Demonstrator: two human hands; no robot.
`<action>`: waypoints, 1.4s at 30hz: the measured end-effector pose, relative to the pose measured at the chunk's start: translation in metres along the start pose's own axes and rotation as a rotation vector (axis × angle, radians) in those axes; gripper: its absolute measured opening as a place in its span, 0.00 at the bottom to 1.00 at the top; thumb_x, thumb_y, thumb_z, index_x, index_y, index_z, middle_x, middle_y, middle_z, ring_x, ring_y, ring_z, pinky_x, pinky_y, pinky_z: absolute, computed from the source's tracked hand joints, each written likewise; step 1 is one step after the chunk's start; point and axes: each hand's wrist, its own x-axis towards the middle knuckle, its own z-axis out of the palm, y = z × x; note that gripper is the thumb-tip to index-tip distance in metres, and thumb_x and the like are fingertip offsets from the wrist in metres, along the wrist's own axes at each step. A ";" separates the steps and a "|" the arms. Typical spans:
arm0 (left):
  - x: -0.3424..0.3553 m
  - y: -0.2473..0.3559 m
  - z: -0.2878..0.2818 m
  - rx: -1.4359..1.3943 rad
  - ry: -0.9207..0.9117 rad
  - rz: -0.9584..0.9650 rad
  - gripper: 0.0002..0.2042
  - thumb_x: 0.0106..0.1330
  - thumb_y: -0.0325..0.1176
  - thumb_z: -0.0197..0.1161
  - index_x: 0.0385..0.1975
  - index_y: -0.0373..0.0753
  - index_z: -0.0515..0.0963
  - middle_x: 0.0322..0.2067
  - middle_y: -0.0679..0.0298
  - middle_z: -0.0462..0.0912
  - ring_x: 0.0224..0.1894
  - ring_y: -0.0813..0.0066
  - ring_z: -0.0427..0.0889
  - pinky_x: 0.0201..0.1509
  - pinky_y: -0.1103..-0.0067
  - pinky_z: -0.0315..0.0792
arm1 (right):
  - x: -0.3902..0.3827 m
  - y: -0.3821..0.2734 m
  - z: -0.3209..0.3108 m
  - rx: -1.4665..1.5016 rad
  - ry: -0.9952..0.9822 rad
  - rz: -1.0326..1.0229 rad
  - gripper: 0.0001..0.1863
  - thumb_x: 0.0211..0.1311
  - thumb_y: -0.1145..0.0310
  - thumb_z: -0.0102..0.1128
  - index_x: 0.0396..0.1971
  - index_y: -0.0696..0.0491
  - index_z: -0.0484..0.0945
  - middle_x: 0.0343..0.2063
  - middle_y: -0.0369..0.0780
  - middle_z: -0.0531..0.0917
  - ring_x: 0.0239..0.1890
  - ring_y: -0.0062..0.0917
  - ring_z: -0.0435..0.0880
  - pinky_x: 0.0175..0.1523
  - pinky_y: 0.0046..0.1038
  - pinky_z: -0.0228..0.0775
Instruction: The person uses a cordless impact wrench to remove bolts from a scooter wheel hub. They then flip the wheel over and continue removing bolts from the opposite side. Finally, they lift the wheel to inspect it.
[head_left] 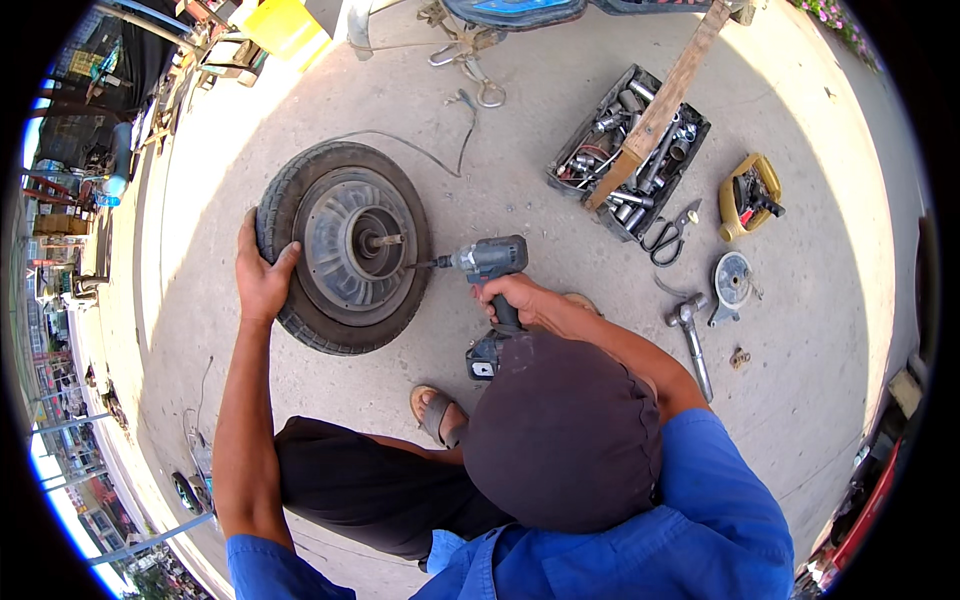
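Observation:
A wheel with a black tire and a grey metal hub lies on the concrete, a threaded axle end standing out of its middle. My left hand grips the tire's left edge, thumb over the sidewall and fingers round the outer side. In my right hand is a dark cordless impact driver, its battery toward my knees. The driver's bit points left, with its tip at the right rim of the hub cover. Whether the tip sits in a screw is too small to tell.
Right of the wheel stands an open tool tray full of sockets, under a wooden bar. Near it lie scissors, a cut yellow jug, a round metal part and a ratchet. A cable lies beyond the wheel.

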 end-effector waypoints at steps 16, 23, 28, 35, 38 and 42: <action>0.002 0.006 0.003 0.009 -0.017 0.026 0.40 0.61 0.30 0.72 0.72 0.25 0.60 0.64 0.41 0.74 0.67 0.54 0.75 0.74 0.68 0.64 | -0.007 -0.003 0.012 -0.363 0.072 -0.266 0.05 0.52 0.77 0.64 0.25 0.52 0.77 0.19 0.36 0.79 0.17 0.22 0.76 0.23 0.30 0.69; 0.003 0.009 0.004 -0.045 0.001 0.042 0.40 0.57 0.31 0.74 0.70 0.26 0.63 0.66 0.40 0.72 0.70 0.49 0.71 0.75 0.66 0.62 | -0.017 -0.007 0.025 -0.062 0.104 -0.072 0.04 0.51 0.77 0.64 0.24 0.54 0.77 0.18 0.37 0.78 0.17 0.23 0.76 0.23 0.31 0.70; 0.002 0.015 0.004 0.000 0.008 0.024 0.40 0.57 0.31 0.74 0.70 0.26 0.63 0.66 0.40 0.72 0.69 0.49 0.72 0.74 0.66 0.63 | -0.013 -0.008 0.021 -0.187 0.122 -0.081 0.06 0.53 0.76 0.65 0.27 0.54 0.76 0.19 0.38 0.78 0.17 0.24 0.76 0.24 0.32 0.71; 0.001 0.010 0.004 0.050 0.033 0.075 0.40 0.57 0.32 0.74 0.70 0.27 0.64 0.66 0.40 0.73 0.68 0.47 0.73 0.73 0.66 0.64 | -0.019 -0.008 0.023 -0.126 0.090 -0.095 0.09 0.54 0.78 0.65 0.34 0.54 0.75 0.20 0.39 0.78 0.19 0.24 0.77 0.24 0.31 0.71; 0.001 0.014 0.005 0.061 0.026 0.057 0.40 0.57 0.32 0.74 0.70 0.28 0.64 0.65 0.40 0.73 0.68 0.47 0.74 0.73 0.65 0.65 | -0.015 -0.004 0.015 -0.128 0.057 -0.109 0.08 0.55 0.78 0.65 0.33 0.54 0.76 0.21 0.39 0.79 0.21 0.24 0.78 0.25 0.31 0.71; 0.000 0.018 0.006 0.051 0.033 0.061 0.41 0.56 0.32 0.74 0.70 0.28 0.64 0.65 0.41 0.73 0.67 0.46 0.74 0.72 0.65 0.66 | -0.020 -0.002 0.017 -0.033 0.100 -0.088 0.07 0.56 0.78 0.65 0.33 0.55 0.77 0.22 0.39 0.79 0.22 0.24 0.79 0.27 0.30 0.72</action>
